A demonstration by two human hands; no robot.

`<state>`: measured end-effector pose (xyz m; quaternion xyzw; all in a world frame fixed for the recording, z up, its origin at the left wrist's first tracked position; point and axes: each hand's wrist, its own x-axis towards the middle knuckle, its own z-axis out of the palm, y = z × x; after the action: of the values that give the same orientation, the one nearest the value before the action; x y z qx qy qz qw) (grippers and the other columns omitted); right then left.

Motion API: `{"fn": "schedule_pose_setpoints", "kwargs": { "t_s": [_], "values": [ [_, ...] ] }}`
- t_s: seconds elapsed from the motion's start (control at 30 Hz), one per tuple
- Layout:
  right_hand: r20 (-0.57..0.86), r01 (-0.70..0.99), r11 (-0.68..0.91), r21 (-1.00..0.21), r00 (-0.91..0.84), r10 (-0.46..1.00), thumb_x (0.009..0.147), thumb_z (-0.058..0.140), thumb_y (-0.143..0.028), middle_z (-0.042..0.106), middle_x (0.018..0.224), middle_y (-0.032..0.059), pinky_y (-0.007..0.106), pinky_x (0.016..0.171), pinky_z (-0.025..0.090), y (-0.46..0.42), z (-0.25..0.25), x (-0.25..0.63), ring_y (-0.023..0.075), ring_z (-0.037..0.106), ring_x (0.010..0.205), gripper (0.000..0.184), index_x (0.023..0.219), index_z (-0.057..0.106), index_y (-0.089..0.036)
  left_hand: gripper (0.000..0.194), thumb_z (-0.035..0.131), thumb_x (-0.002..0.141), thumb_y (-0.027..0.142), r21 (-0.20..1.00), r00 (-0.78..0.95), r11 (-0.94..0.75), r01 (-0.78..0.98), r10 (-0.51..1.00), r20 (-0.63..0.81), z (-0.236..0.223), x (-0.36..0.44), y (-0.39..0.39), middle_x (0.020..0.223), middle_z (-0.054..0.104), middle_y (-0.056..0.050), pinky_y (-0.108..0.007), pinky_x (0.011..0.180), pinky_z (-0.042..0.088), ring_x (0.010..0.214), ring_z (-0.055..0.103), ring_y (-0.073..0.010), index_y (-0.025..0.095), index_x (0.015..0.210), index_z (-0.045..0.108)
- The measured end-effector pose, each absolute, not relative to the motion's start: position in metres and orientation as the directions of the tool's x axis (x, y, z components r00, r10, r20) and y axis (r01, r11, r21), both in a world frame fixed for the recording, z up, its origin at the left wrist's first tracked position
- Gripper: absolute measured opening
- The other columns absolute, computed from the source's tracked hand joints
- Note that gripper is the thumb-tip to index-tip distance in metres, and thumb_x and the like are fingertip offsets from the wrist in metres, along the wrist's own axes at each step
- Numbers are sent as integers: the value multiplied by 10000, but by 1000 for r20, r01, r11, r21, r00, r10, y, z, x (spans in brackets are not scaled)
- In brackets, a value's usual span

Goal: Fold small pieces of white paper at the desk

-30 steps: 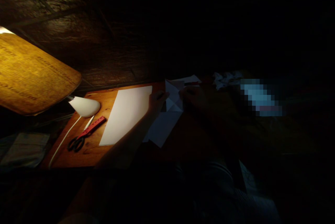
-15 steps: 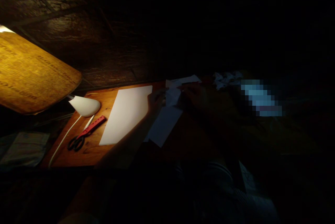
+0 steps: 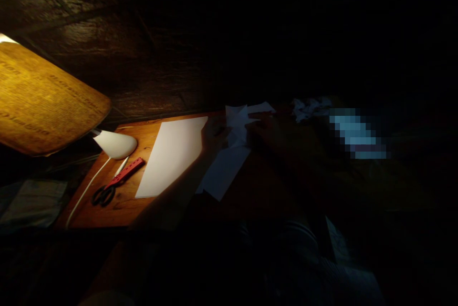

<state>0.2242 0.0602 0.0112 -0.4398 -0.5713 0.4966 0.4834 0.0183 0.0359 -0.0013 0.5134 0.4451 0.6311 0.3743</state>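
Darkness blurs both hands' fingers around the creased paper [image 3: 236, 122].

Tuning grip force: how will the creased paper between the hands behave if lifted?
The creased paper looks thin, so probably light and floppy. Its visible folds may stiffen it locally. With pointed, thin corners showing, it could bend or crumple if squeezed hard.

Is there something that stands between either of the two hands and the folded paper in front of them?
Nothing visible does: the left hand and the right hand both hold the folded paper, at opposite sides. The large white sheet and the scissors lie off to the left.
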Motion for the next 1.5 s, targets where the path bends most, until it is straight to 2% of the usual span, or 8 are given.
{"fn": "schedule_pose_setpoints", "kwargs": {
  "t_s": [0.2,0.3,0.47,0.73,0.93,1.17,1.3,1.5],
  "values": [
    [120,66,144,-987,-284,951,737,786,-534,641,710,8,270,626,434,54,19,226,145,540,685,373,694,646,-191,607,947,620,306,970,-171,-205,-129,968,182,-2,19,38,857,790,-21,-255,666,572,752,741,-171,198,1147,665],
    [170,114,206,-972,-263,950,730,790,-565,597,672,-6,265,610,401,53,22,226,134,501,665,422,656,607,-192,486,938,614,345,984,-119,-103,-144,989,86,-3,17,40,860,790,-44,-266,643,567,730,728,-174,164,1011,722],
    [205,112,247,-963,-296,933,752,767,-550,655,728,17,276,626,433,52,21,224,153,557,687,380,727,638,-193,296,899,653,367,991,-7,-134,-28,991,134,0,17,36,687,733,-31,-243,563,489,603,645,-144,138,774,756],
    [192,93,222,-971,-257,947,775,728,-332,733,794,41,282,624,496,53,17,222,182,646,722,152,846,713,-198,190,800,653,291,976,-63,-216,3,974,216,3,18,36,754,736,-16,-247,637,489,705,655,-156,164,786,752],
    [180,32,189,-981,-198,964,741,714,-200,739,788,26,284,661,532,56,14,221,167,651,714,20,754,716,-214,139,767,631,237,993,-134,-114,-15,985,111,-3,19,38,612,630,10,-248,571,454,597,592,-141,173,622,644],
    [215,38,230,-972,-237,947,756,656,-205,767,823,62,340,779,564,54,18,225,217,692,819,146,767,802,-204,167,673,672,213,988,-73,-131,-80,989,125,-3,18,36,841,778,-47,-287,678,529,774,691,-186,190,787,792],
    [205,58,230,-972,-284,937,767,600,-202,790,879,53,364,886,557,53,22,228,238,705,926,215,784,815,-213,236,631,777,337,983,-25,-155,-95,988,154,0,16,33,887,789,-82,-298,691,522,808,692,-200,187,809,809],
    [275,40,301,-953,-310,910,796,746,-405,767,902,49,314,779,528,53,18,224,200,669,850,226,891,773,-202,268,848,712,430,966,-7,-239,96,970,241,7,21,28,779,736,-34,-259,634,479,715,647,-162,195,804,758]
  ]
}}
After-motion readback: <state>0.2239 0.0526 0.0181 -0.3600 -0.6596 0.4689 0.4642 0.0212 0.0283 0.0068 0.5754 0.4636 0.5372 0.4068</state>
